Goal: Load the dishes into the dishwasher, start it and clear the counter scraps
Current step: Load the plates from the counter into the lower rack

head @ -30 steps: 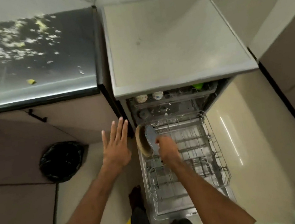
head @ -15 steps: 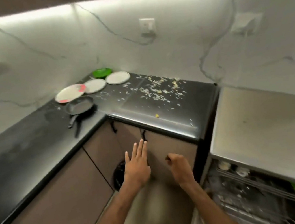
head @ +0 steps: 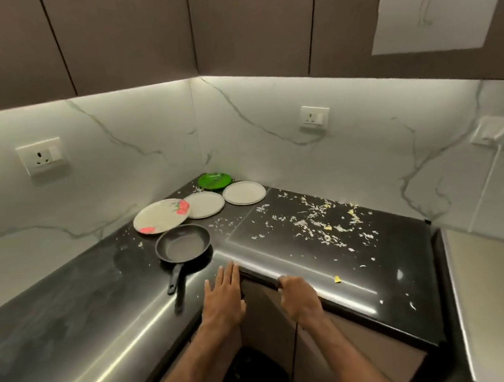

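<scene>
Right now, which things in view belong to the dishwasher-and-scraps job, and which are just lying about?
Job: frying pan, floral plate, left white plate, right white plate, green plate, food scraps, black bin bag (probably for the scraps).

Just there: left wall socket, right wall socket, wall cabinets.

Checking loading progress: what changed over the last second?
The right hand let go of the plate in the dishwasher rack and, with the open left hand, rose to the counter edge, empty. Frying pan, four plates and scraps stayed put.
</scene>
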`<state>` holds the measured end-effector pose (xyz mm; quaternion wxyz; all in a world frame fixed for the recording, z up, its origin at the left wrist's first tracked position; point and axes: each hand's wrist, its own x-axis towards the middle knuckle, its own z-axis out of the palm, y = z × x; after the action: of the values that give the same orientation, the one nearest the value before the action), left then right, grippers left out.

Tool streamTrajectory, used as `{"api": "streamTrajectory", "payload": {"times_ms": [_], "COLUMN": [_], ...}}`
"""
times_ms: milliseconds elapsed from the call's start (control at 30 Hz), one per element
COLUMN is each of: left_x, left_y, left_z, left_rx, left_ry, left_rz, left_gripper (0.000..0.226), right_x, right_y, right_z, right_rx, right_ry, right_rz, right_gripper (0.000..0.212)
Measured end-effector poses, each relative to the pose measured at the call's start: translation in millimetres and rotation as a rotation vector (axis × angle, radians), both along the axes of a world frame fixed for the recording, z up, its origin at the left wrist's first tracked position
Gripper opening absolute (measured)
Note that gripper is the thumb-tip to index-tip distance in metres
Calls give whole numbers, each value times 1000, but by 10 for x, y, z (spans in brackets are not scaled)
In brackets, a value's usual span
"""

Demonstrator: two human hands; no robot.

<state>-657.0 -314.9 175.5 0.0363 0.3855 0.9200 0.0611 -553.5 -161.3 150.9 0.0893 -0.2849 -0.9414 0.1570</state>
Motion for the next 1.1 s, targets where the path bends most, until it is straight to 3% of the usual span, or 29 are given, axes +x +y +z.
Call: {"api": "streamTrajectory", "payload": {"times_ms": [567, 1100], "left_x": [-1166, -2794], "left_y": [538, 2499], "left_z": [-466, -900], "left_rx": [-13, -164], "left_ry": [-111, -179], "left_rz": [7, 119], "left_gripper": [84, 81], "right_x": [-1555, -3636], "right_y": [670, 2982], "right_z": [-151, -404], "right_rx": [1, -131], "right_ry": [-91, -127], "right_rz": [-13, -3], "right_gripper": [24, 23]}}
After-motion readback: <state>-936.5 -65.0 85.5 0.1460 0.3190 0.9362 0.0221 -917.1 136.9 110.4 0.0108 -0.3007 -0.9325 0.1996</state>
